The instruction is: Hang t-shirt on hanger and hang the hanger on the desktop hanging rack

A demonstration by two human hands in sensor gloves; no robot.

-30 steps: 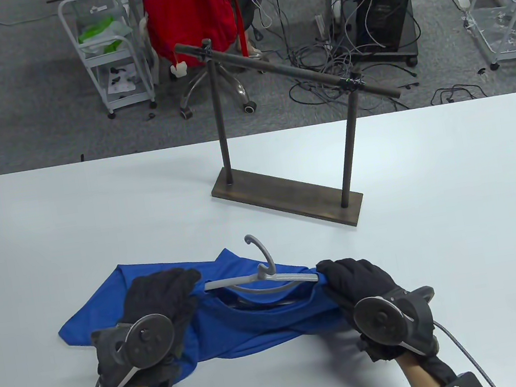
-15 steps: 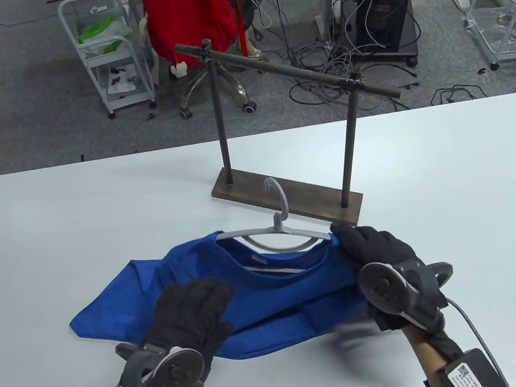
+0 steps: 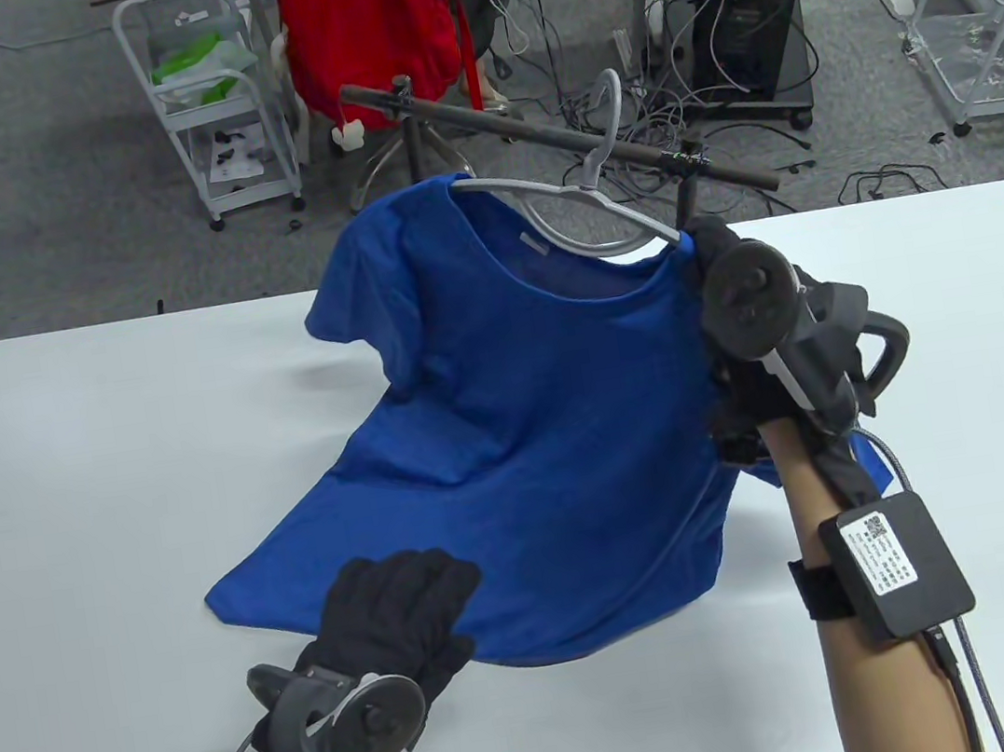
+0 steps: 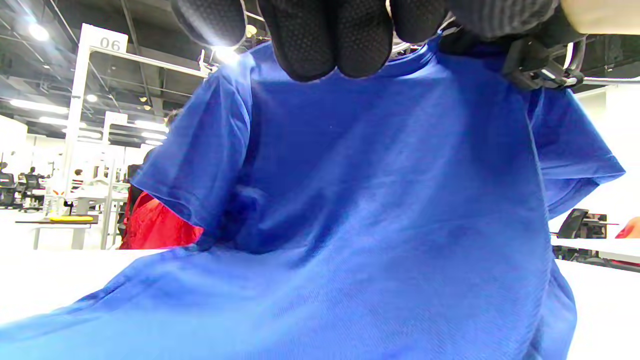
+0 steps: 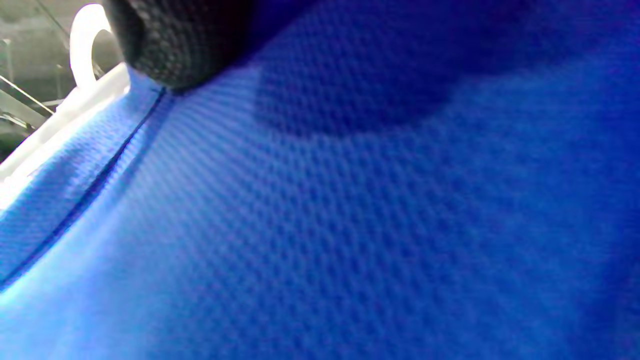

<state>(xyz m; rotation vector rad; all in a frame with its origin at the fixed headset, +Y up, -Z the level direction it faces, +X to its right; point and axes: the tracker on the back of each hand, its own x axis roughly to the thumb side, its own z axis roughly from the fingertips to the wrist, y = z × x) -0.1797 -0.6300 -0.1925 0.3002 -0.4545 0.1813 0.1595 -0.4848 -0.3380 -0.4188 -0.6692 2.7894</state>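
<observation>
Right hand (image 3: 741,303) grips the hanger (image 3: 574,196) and shirt (image 3: 526,410) shoulder, mid-frame; the rack (image 3: 560,136) crosses behind the hook. Left hand (image 3: 387,615), fingers relaxed, rests on the hem, counter (image 3: 102,473) beneath.

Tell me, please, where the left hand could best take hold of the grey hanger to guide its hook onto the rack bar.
Probably the bare neck below the hook of the hanger, coming from the person's side: the blue t-shirt covers both arms and the right hand grips the right end.

A red garment (image 3: 369,19) drapes a chair beside a white cart (image 3: 212,108).
</observation>
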